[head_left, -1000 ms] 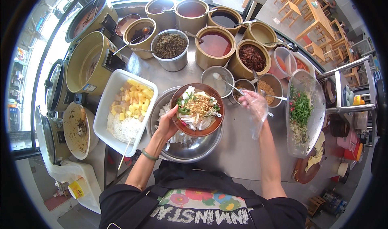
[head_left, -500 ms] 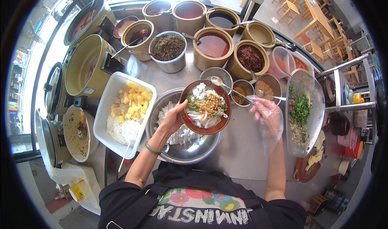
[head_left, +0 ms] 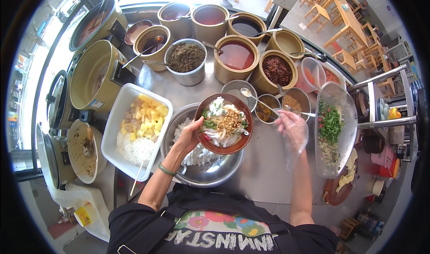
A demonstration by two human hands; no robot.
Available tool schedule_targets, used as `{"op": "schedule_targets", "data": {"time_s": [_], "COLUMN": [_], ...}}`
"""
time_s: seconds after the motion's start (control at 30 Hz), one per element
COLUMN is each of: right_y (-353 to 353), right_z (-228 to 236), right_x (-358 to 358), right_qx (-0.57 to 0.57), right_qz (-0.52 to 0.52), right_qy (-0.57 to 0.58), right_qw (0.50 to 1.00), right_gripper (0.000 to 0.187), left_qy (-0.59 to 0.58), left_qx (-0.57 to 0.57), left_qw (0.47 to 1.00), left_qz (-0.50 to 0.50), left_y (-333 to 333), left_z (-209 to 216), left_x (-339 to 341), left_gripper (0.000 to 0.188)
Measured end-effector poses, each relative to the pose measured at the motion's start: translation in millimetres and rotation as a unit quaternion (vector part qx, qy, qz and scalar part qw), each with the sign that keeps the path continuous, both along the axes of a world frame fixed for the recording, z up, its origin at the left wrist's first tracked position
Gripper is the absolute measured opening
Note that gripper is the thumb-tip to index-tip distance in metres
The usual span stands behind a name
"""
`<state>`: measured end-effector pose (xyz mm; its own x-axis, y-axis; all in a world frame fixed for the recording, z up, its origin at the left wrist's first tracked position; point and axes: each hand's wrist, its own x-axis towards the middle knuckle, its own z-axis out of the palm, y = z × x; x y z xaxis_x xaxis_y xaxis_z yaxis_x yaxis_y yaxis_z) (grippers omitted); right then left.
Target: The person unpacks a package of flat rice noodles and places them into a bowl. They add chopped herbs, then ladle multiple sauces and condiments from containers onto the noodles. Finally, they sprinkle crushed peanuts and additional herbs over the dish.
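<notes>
My left hand grips the rim of a brown bowl, tilted a little. White noodle strips, chopped nuts, green herbs and a white topping fill it. My right hand wears a clear plastic glove and pinches the handle of a metal spoon. The spoon's tip hangs over a small metal bowl, just beyond the brown bowl's right rim. Below the brown bowl stands a large steel basin with white strips in it.
A white tub with yellow cubes and white shreds stands to the left. Behind are several sauce pots with ladles and a pail of dark crumbs. A long tray of chopped greens lies right, beside small metal cups.
The spoon has moved slightly right, away from the brown bowl. My left hand and the bowl have shifted a little left and nearer to me.
</notes>
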<state>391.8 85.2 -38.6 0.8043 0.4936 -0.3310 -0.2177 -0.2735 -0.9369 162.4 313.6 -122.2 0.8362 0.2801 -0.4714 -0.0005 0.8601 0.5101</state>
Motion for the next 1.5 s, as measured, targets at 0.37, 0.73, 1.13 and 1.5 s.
{"op": "schedule_targets", "data": {"time_s": [0.37,0.73,1.13,1.5], "right_y": [44.7,65.4,15.2,35.0], "right_z": [-9.6,0.3,4.8,-18.1], "right_x": [5.0,100.5,52.0,50.7], "right_qx": [-0.170,0.043,-0.229,-0.222], "right_qz": [-0.075,0.033,0.247,0.236], "right_qy": [-0.389,-0.069,-0.582,-0.632], "right_qw": [0.903,0.996,0.740,0.704], "right_gripper": [0.079,0.028,0.013,0.014], "left_qy": [-0.032,-0.054,-0.074,-0.066], "left_qx": [-0.028,-0.049,-0.052,-0.064], "left_qw": [0.998,0.997,0.996,0.996], "left_qz": [0.035,0.008,-0.022,-0.019], "left_y": [15.2,12.1,11.8,9.2], "left_z": [21.3,29.0,21.2,13.0], "left_x": [-18.1,7.2,57.5,74.4], "left_gripper": [0.048,0.049,0.049,0.049]}}
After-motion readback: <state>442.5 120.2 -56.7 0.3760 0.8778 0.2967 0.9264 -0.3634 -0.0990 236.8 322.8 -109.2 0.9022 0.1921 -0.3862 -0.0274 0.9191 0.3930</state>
